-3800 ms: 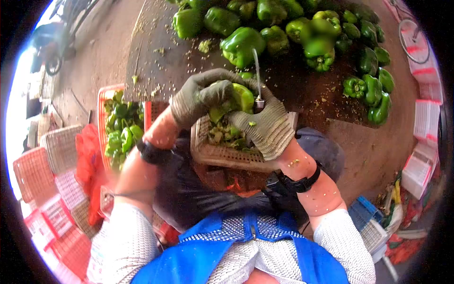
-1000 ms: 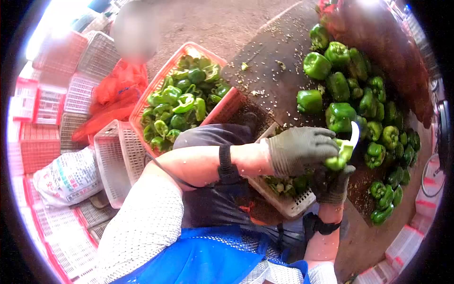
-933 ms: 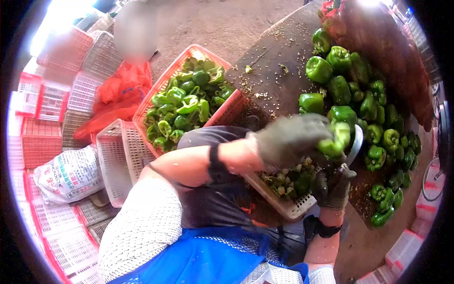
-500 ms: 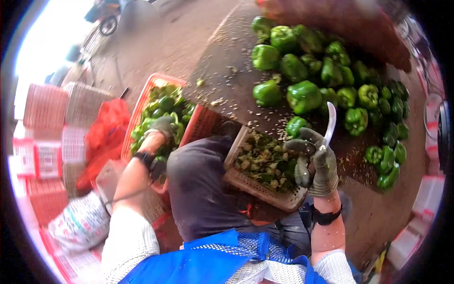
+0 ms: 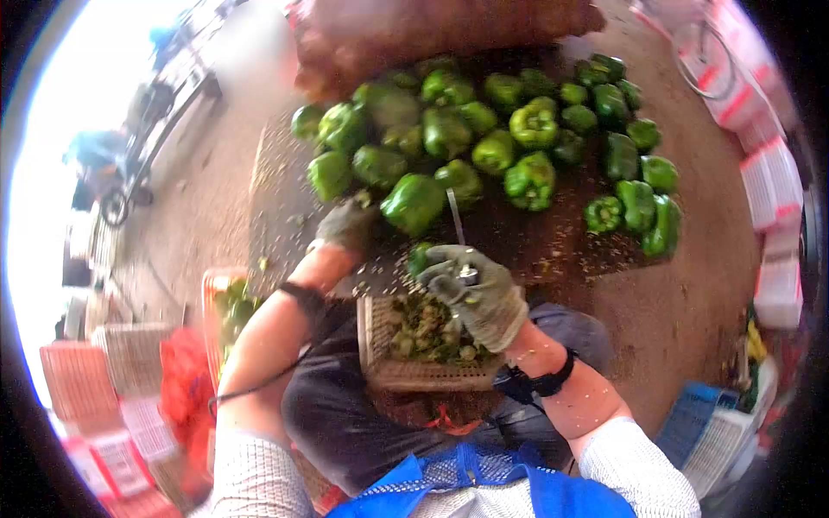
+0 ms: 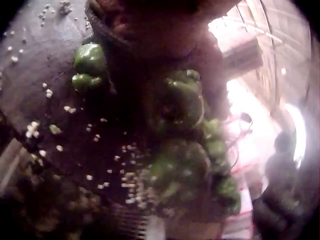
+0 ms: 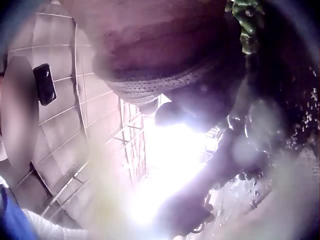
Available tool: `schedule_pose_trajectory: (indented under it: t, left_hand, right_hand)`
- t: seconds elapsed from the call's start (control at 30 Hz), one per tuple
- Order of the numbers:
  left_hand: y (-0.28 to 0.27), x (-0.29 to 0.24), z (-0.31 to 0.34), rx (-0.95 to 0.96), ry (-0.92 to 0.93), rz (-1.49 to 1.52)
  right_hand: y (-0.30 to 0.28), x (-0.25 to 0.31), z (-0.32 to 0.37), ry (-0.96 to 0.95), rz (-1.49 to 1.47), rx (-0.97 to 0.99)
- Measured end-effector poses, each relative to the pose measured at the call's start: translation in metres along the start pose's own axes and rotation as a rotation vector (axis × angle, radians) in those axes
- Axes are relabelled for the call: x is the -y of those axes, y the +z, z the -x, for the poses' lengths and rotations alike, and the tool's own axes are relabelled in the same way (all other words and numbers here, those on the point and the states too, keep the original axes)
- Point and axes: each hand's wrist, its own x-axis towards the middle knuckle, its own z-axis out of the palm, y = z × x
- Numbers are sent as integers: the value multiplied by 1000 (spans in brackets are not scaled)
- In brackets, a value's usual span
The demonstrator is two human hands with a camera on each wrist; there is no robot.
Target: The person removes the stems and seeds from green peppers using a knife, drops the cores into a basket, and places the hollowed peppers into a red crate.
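My gloved right hand [image 5: 477, 298] grips a knife [image 5: 457, 217], its thin blade pointing away from me over the dark board [image 5: 289, 194]. Beside its fingers, a small green pepper piece [image 5: 420, 258] lies at the board's near edge. My gloved left hand [image 5: 347, 227] reaches over the board, with a large green bell pepper [image 5: 413, 205] just to its right; its fingers look blurred and dark. Behind both hands spreads a heap of whole bell peppers [image 5: 447, 132]. The left wrist view shows blurred peppers [image 6: 180, 167] and scattered seeds.
Below my hands a pale plastic basket [image 5: 432, 377] holds cores and scraps. An orange crate [image 5: 209, 324] with cut peppers stands at my left. A full reddish sack [image 5: 449, 26] lies behind the heap. Stacked crates [image 5: 78, 380] are at far left.
The pepper piece once between both hands is gone. My left hand went into the orange crate and has come back to the board beside the large pepper. The knife stays in my right hand.
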Motion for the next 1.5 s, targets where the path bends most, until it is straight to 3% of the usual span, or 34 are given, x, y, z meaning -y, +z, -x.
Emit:
schedule_pose_trajectory:
  t: [0.03, 0.07, 0.1, 0.13, 0.17, 0.23, 0.27, 0.3, 0.37, 0.43, 0.47, 0.5, 0.6, 0.7, 0.77, 0.8, 0.83, 0.87, 0.9, 0.93, 1.03, 1.07, 1.17, 1.2, 1.33, 1.4, 1.43, 1.5]
  left_hand:
    - [17, 12, -11, 36, 91, -69]
    - [34, 25, -22, 67, 184, -135]
    - [14, 16, -16, 185, 227, -153]
    - [9, 16, -9, 182, 215, -162]
    - [8, 20, 1, 158, 124, -142]
    - [11, 32, 19, 94, -108, -43]
    - [38, 58, 16, 146, -217, 40]
    - [20, 36, 30, -16, -423, 344]
    - [117, 121, 18, -179, -500, 1273]
    - [82, 99, 35, -256, -775, 1257]
    - [59, 76, 47, -358, -732, 1439]
    - [40, 55, 55, -467, -687, 1621]
    - [28, 14, 67, -705, -433, 1590]
    - [18, -52, 79, -705, -211, 1445]
    - [-2, -95, 88, -621, -11, 1226]
    - [10, -101, 89, -486, 35, 1402]
    - [-1, -116, 96, -488, 47, 1410]
    - [-1, -105, 103, -329, 101, 1397]
    - [-3, -94, 107, -174, 160, 1376]
    - [-21, -99, 112, -153, 288, 1433]
    - [-12, -85, 119, -253, 287, 1089]
    - [-12, -86, 119, -229, 263, 1115]
    - [-29, -88, 125, -149, 156, 786]
    - [-39, -85, 123, -27, 200, 829]
    - [-12, -76, 125, 229, 87, 1372]
    - [1, -73, 121, 309, 18, 1616]
    - [10, -68, 117, 247, 43, 1474]
    - [-22, -72, 115, 164, 58, 1736]
  right_hand:
    - [-3, 17, 2, 101, 22, -3]
    - [-5, -5, -3, -49, -30, -34]
    - [-9, -9, -6, -30, -28, -22]
    - [-8, -8, -6, 5, -129, -20]
    - [-6, -6, -5, 32, -228, -9]
    - [-3, -15, -9, 345, -1082, -28]
    - [-4, -24, -11, 290, -1170, 78]
    - [-5, -11, -14, 498, -1232, -12]
    - [-3, -25, -21, 449, -1324, -28]
    - [-3, -63, -33, 313, -1406, 105]
    - [-4, -71, -38, 256, -1444, 177]
    - [-6, -59, -33, 261, -1232, 97]
    - [0, -30, -22, 244, -731, -21]
    - [8, -3, -10, 61, -131, -43]
    - [8, -24, -18, -117, -97, -20]
    - [5, -33, -21, -182, -63, -54]
    - [5, -28, -19, -241, -31, -85]
    - [-9, -17, -16, -159, 150, -97]
    - [-19, -25, -20, -82, 175, -103]
    - [-19, -19, -18, -61, 55, -75]
    - [-9, -26, -19, -4, -95, -14]
    - [-6, -30, -20, 16, -106, 7]
    - [0, -30, -22, 152, -70, 64]
    - [2, -33, -23, 123, -22, 100]
    - [0, -69, -28, -60, 276, 236]
    - [3, -77, -21, 3, 142, 271]
    - [8, -71, -21, 112, -85, 241]
    - [7, -56, -22, 211, -218, 286]
